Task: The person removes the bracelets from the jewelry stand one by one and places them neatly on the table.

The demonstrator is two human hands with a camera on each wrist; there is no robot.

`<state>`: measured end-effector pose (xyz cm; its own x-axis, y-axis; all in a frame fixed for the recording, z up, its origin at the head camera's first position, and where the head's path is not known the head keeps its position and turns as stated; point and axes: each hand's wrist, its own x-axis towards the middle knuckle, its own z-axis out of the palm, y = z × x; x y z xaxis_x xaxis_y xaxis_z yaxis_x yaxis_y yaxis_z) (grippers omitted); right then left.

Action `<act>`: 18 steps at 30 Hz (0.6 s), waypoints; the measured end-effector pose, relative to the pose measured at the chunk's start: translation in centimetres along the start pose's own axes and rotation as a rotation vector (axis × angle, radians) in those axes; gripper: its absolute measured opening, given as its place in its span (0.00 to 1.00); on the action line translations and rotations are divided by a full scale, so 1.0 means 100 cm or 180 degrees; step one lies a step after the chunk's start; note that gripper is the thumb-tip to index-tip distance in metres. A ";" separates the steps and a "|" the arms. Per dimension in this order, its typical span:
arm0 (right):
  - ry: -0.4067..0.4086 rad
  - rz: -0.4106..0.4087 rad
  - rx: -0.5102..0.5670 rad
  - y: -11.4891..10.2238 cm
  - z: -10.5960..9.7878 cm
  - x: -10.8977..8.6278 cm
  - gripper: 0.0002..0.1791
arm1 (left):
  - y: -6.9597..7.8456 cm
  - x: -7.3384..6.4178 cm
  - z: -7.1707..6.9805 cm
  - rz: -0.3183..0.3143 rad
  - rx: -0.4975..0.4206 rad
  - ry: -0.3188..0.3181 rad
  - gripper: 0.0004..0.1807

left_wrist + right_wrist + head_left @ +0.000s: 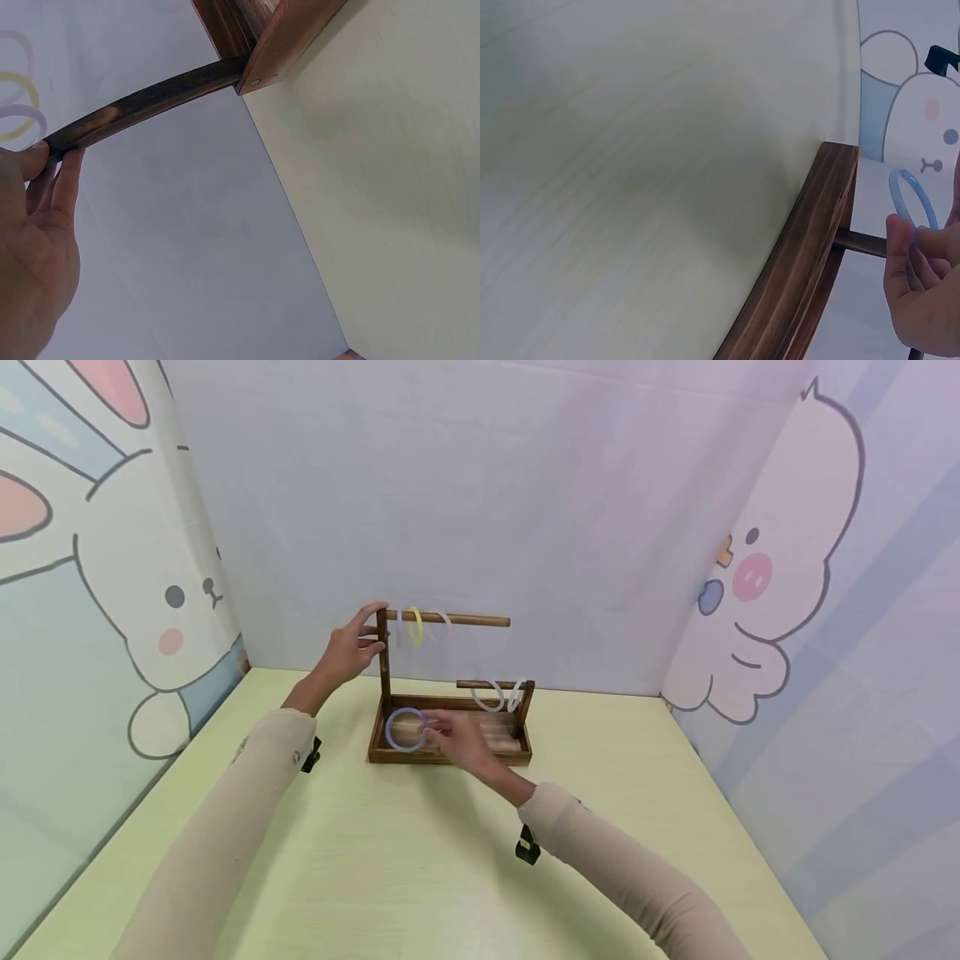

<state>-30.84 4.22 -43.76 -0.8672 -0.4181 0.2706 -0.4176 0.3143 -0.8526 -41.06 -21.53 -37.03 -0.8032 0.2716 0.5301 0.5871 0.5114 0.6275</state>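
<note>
A dark wooden rack stands on the table, with a tall post at its left end. My left hand grips this post near the top, thumb and fingers on it in the left wrist view. Between thumb and fingertips, my right hand pinches a blue ring by its edge, in front of the rack's tray. From the upper rod hang a pale purple ring, a yellow ring and a pale pink ring.
The lower rod runs leftward from a short post and carries two whitish rings, one a clear-looking ring. The pale yellow table meets cloth walls behind and at both sides.
</note>
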 end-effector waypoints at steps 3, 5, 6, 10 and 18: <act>-0.0028 -0.0029 -0.0032 0.004 0.003 -0.001 0.19 | 0.001 0.000 0.000 0.0001 -0.0002 0.0008 0.42; -0.0024 -0.0070 -0.0114 0.006 0.005 -0.002 0.18 | 0.001 0.000 0.000 -0.0023 -0.0001 0.0004 0.42; -0.0029 -0.0085 -0.0147 0.006 0.007 -0.002 0.18 | 0.001 0.000 -0.001 -0.0038 -0.0001 -0.0001 0.42; -0.0061 -0.0121 -0.0248 0.007 0.012 -0.004 0.19 | 0.001 0.000 -0.001 -0.0052 0.0012 0.0002 0.42; -0.0275 0.0004 -0.0174 0.011 0.027 -0.008 0.19 | 0.002 0.000 0.000 -0.0043 0.0044 0.0011 0.42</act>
<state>-29.91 2.64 -46.13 -0.8420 -0.4889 0.2280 -0.4327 0.3598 -0.8266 -40.92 -21.41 -36.89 -0.8108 0.2616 0.5237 0.5746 0.5263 0.6267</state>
